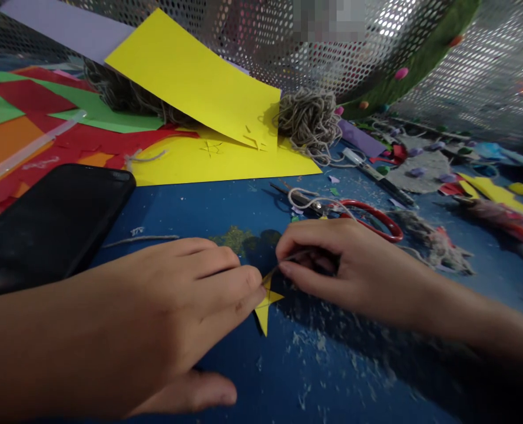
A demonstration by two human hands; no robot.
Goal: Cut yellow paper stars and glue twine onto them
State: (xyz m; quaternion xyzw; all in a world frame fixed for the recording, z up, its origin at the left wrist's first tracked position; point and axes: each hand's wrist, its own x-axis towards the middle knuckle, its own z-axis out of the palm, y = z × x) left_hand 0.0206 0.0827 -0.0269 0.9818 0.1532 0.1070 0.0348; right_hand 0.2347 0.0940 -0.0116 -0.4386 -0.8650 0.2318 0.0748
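Observation:
A small yellow paper star (267, 300) lies on the blue table, its left part hidden under the fingers of my left hand (173, 306). That hand rests palm down, fingers extended, the thumb apart. Thumb and forefinger of my right hand (332, 265) pinch a thin grey strand of yarn (297, 255), which runs down to the star. Just beyond my right hand are scissors (370, 219) with red handles, and a loose length of yarn lies across them. A glittery gold patch (234, 238) marks the table beyond my fingertips.
Yellow sheets (199, 82) and a tangled ball of grey yarn (310, 121) stand at the back. A black phone (53, 224) is at left, beside red, green and orange paper (36, 118). A marker (378, 176) and craft scraps lie right, before a perforated metal barrier (252, 35).

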